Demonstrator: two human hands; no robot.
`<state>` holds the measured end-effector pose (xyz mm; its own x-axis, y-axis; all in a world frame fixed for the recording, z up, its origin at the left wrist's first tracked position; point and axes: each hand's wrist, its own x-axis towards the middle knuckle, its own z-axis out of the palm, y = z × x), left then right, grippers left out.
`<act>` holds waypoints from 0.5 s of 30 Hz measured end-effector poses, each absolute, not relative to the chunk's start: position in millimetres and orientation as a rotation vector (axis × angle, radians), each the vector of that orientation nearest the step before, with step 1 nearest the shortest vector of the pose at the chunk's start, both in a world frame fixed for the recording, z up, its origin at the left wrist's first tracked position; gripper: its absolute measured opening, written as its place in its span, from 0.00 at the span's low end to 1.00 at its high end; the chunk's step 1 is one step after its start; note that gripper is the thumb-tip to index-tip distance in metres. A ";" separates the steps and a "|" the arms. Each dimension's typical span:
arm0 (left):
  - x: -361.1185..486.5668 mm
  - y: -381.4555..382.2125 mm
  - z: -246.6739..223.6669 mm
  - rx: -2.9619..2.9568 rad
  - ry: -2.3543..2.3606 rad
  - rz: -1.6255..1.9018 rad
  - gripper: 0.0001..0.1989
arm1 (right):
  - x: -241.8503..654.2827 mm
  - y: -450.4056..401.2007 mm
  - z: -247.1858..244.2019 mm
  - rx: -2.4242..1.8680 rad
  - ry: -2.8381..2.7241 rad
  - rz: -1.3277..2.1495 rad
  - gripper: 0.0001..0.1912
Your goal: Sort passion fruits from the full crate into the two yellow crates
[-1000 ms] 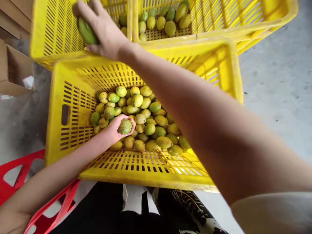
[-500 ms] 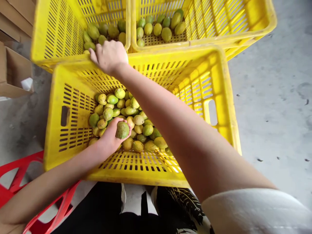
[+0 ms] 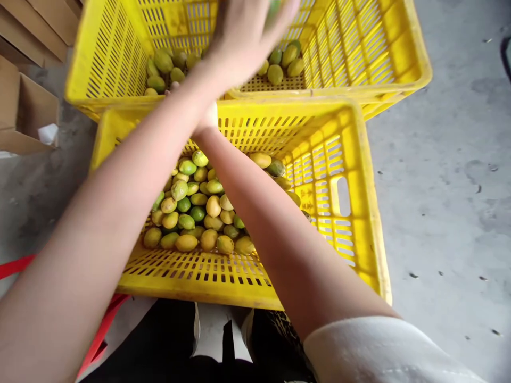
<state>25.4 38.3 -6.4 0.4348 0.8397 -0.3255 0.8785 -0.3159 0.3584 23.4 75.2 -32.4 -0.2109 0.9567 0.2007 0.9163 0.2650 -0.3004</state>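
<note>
My left hand (image 3: 243, 42) is raised over the divided far crate, closed around a green lemon (image 3: 273, 13) that shows partly at the top edge. Motion blurs this hand a little. My right hand (image 3: 208, 118) stays at the rim where the near crate (image 3: 255, 109) meets the far one, its fingers closed over that rim. The left forearm crosses above it and hides most of it. Many yellow and green lemons (image 3: 186, 243) lie in the near crate, mostly toward its left and middle.
The far yellow crate (image 3: 327, 94) holds lemons on both sides of its divider, one group (image 3: 163, 61) at left and another (image 3: 275, 74) at right. Cardboard boxes (image 3: 38, 109) stand on the left. A red plastic stool (image 3: 99, 332) is at lower left.
My left hand has moved up and away from the near crate with the green lemon, crossing over my right arm. My right hand remains at the rim.
</note>
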 end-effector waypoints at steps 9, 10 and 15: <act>52.5 80.7 -17.1 2.724 1.304 0.290 0.29 | 19.6 67.7 -21.1 -1.788 -2.172 0.262 0.26; 51.1 77.2 -19.7 2.680 1.294 0.346 0.27 | 19.9 67.3 -22.0 -1.781 -2.180 0.255 0.26; 46.5 60.4 -28.0 2.380 1.234 0.613 0.16 | 26.2 51.0 -30.5 -1.709 -2.295 0.165 0.30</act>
